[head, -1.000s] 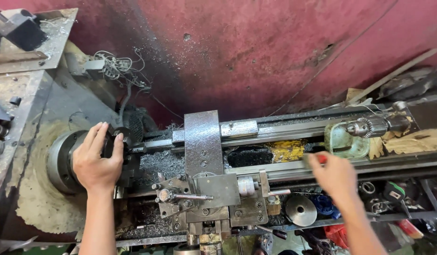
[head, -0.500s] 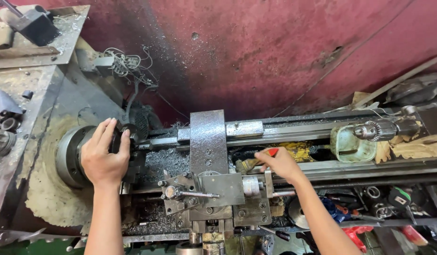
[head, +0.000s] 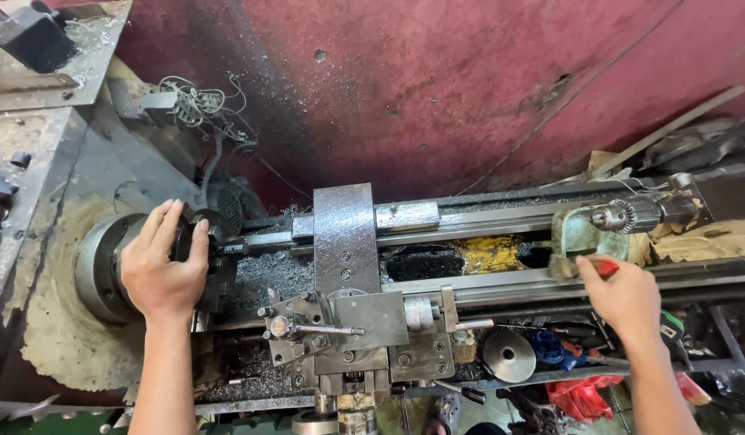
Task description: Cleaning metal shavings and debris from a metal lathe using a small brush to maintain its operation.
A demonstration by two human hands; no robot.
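Grip, left: the lathe chuck [head: 118,262] is clasped by the left hand [head: 164,270], palm laid over its front rim and fingers spread across the jaw face.
Grip, right: a small red-handled brush [head: 604,267] is pinched in the closed right hand [head: 626,296]; only the red tip and some pale bristles beside the thumb are seen.
Chuck position: mounted at the left end of the lathe, against the headstock [head: 34,161], with a ring of caked swarf and dust beneath it.
Chuck handling: judged heavy, rigid steel, likely oily and gritty; best taken by the outer rim with the whole palm, fingers kept off the jaws' edges.
Brush handling: judged light, stiff in the handle and soft at the bristles; a fingertip hold on the handle is judged enough.
Brush position: held over the front bed way, just beside the green tailstock [head: 586,229] with its drill chuck [head: 630,215].
Between the hands: the carriage [head: 344,242] and tool post [head: 296,326] stand mid-bed, dark chips heaped around them.
Further out: a handwheel [head: 508,354] is below the bed, and a red-painted wall [head: 437,89] speckled with chips stands behind.
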